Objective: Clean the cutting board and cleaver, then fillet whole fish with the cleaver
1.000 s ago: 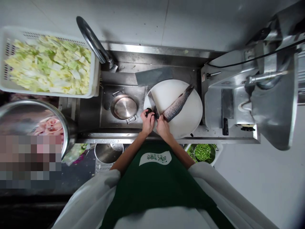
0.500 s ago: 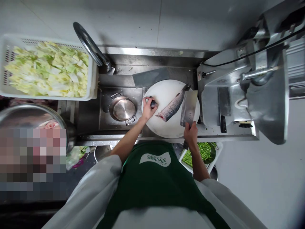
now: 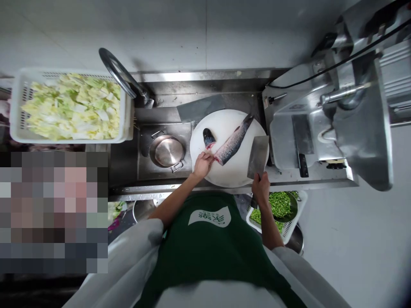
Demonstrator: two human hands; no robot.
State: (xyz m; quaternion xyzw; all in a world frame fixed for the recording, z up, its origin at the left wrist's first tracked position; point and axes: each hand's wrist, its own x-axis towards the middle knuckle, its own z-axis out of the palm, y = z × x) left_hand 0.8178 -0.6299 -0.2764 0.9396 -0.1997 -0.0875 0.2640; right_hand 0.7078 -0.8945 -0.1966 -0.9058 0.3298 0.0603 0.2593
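Observation:
A headless grey fish body [image 3: 233, 140] lies diagonally on the round white cutting board [image 3: 224, 171], tail toward the back right. The cut-off fish head [image 3: 208, 137] sits apart at the board's left. My left hand [image 3: 203, 164] rests on the board with its fingers closed at the cut end of the fish body. My right hand [image 3: 260, 187] grips the handle of a broad cleaver [image 3: 258, 156], its blade lying flat over the board's right edge.
A small steel pan [image 3: 167, 150] sits in the sink left of the board, under a curved tap [image 3: 120, 75]. A white crate of chopped cabbage [image 3: 70, 106] stands at the left. A metal slicing machine [image 3: 334, 124] fills the right. A basket of chopped greens [image 3: 279, 205] sits below the counter.
The fish head has been set down at the board's left. My left hand came back to the cut end of the fish body. My right hand still holds the cleaver at the board's right.

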